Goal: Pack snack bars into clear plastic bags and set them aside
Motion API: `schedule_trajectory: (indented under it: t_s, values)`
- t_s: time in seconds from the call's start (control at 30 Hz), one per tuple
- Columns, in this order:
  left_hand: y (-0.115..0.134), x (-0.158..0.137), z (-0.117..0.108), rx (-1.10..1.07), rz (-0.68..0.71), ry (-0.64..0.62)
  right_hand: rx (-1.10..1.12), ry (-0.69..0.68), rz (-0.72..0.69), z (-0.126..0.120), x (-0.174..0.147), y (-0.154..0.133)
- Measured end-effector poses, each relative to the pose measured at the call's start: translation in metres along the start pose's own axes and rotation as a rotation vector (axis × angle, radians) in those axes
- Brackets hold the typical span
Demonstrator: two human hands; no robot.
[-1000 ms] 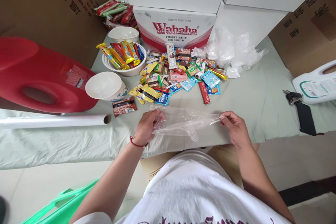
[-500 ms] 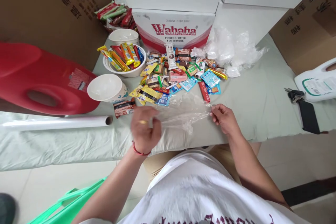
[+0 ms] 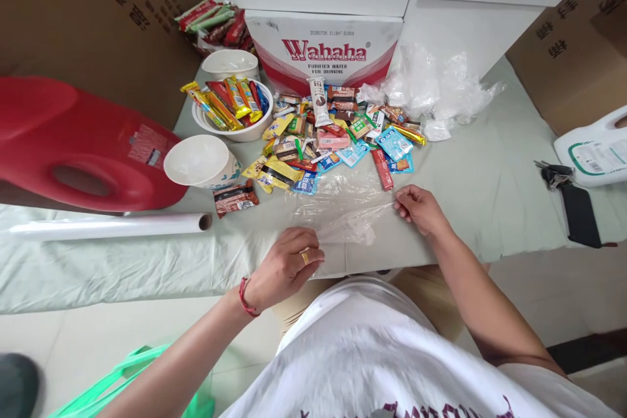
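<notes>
A sheet of clear plastic film (image 3: 343,209) lies spread on the pale green table cover (image 3: 480,196) in front of me. My left hand (image 3: 287,268), with a ring and a red wrist cord, pinches the film's near left corner at the table edge. My right hand (image 3: 418,209) pinches the film's right edge. Behind the film lies a pile of wrapped snacks (image 3: 337,137).
A roll of clear film (image 3: 102,226) lies at the left, by a red jug (image 3: 73,144) and an empty white bowl (image 3: 198,162). A second bowl (image 3: 230,111) holds snack bars. A Wahaha box (image 3: 323,52), crumpled plastic (image 3: 435,91), keys (image 3: 553,174) and a white jug (image 3: 595,153) stand around.
The film was held stretched in the air; now it lies flat on the table. My left hand dropped back toward the near edge, and my right hand moved slightly forward and left.
</notes>
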State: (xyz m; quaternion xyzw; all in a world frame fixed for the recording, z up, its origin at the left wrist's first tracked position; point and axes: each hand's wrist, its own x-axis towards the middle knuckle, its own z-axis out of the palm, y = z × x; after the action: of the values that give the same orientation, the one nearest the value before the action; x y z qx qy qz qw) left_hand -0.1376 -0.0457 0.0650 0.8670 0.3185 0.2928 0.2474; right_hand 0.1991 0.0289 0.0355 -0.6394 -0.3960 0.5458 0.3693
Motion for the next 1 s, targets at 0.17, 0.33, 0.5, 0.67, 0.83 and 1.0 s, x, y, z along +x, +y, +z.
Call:
schedule_trajectory:
  t_s: [0.17,0.33,0.5,0.67,0.83,1.0]
  values:
    - [0.007,0.003,0.019,0.179,-0.259,0.158,0.003,-0.034,0.004,0.008,0.0,-0.001]
    - [-0.006,0.032,0.037,0.151,-0.441,-0.02,-0.003,-0.046,-0.022,0.012,0.0,-0.005]
    - [-0.003,0.026,0.019,-0.014,-0.212,-0.024,-0.026,-0.017,-0.023,0.007,0.007,-0.007]
    - [0.009,0.001,-0.002,-0.05,-0.017,0.004,-0.042,-0.003,-0.02,0.007,0.013,-0.006]
    - [0.01,-0.011,-0.003,0.015,0.11,-0.149,-0.075,-0.029,-0.038,0.009,0.018,-0.012]
    - [0.006,-0.01,0.009,-0.028,-0.099,-0.119,-0.148,-0.049,-0.067,0.008,0.011,-0.02]
